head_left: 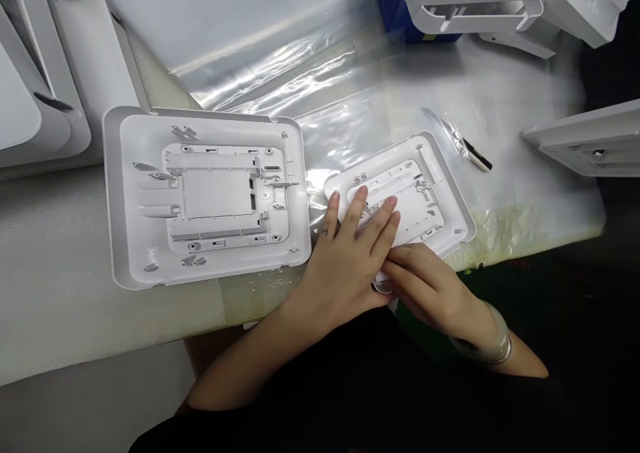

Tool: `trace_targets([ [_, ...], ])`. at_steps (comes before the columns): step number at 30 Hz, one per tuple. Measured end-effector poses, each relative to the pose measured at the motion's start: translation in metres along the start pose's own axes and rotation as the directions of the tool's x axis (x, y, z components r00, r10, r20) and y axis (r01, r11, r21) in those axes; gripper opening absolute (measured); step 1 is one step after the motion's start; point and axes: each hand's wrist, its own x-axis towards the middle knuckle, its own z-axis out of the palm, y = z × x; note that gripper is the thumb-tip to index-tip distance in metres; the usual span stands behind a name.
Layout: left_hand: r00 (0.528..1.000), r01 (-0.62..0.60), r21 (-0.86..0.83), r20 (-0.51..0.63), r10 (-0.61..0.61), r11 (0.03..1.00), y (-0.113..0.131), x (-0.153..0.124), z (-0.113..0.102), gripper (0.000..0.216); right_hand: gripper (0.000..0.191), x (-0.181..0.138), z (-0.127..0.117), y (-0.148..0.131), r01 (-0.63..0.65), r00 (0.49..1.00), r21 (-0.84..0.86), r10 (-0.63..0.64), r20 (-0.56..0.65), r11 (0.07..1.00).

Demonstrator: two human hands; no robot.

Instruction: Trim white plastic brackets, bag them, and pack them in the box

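A white plastic housing panel lies inside-up near the table's front edge, right of centre, partly in clear plastic film. My left hand rests flat on its near-left part with fingers stretched out. My right hand is at the panel's near edge, just under the left fingers, with its fingers curled together; what they pinch is hidden. A pale bangle sits on the right wrist. A second, larger-looking white panel lies inside-up to the left, untouched.
Clear plastic sheeting covers the back of the white foam-covered table. White moulded covers are stacked at the far left, more white parts at the back right, another panel at the right edge. A small dark-tipped tool lies behind the right panel.
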Motion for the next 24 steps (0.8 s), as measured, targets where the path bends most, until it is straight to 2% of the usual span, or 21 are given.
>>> trace_targets([
  [3,1.0,-0.006,-0.027,-0.025,0.005,1.0,-0.001,-0.001,0.002,0.087,0.027,0.001,0.012,-0.004,-0.042,0.999,-0.069,0.04,-0.032,0.997],
  [7,0.996,0.005,-0.02,-0.086,-0.007,1.0,0.0,-0.002,0.006,0.085,0.018,0.001,0.011,-0.01,-0.076,0.994,-0.146,0.086,0.062,0.986],
  [9,0.996,0.0,-0.016,-0.093,-0.001,1.0,0.001,-0.002,0.008,0.082,0.018,0.001,0.005,-0.009,-0.065,0.989,-0.129,0.08,0.121,0.99],
  [12,0.996,0.002,-0.03,-0.088,-0.005,1.0,0.0,-0.001,0.008,0.08,0.019,0.001,-0.005,-0.003,-0.036,0.973,-0.016,0.039,0.226,0.999],
  [14,0.996,0.009,-0.047,-0.084,-0.012,0.999,-0.001,-0.001,0.007,0.079,0.02,0.001,-0.012,0.002,-0.042,0.982,0.092,0.024,0.186,0.995],
  [16,0.996,0.007,-0.06,-0.083,-0.012,0.998,-0.002,-0.001,0.007,0.079,0.024,0.0,-0.015,0.006,-0.083,0.996,0.147,0.081,0.021,0.986],
  [18,0.997,-0.005,-0.072,-0.083,-0.001,0.997,-0.002,-0.001,0.006,0.079,0.029,0.0,-0.014,0.006,-0.128,0.984,0.131,0.143,-0.109,0.983],
  [20,0.996,-0.007,-0.085,-0.086,0.0,0.996,-0.003,-0.002,0.006,0.079,0.026,0.0,-0.007,0.003,-0.126,0.985,0.042,0.13,-0.114,0.991],
  [24,0.995,-0.007,-0.095,-0.1,-0.002,0.995,-0.002,-0.003,0.007,0.084,0.013,0.002,0.007,-0.007,-0.07,0.997,-0.2,0.074,0.01,0.977],
])
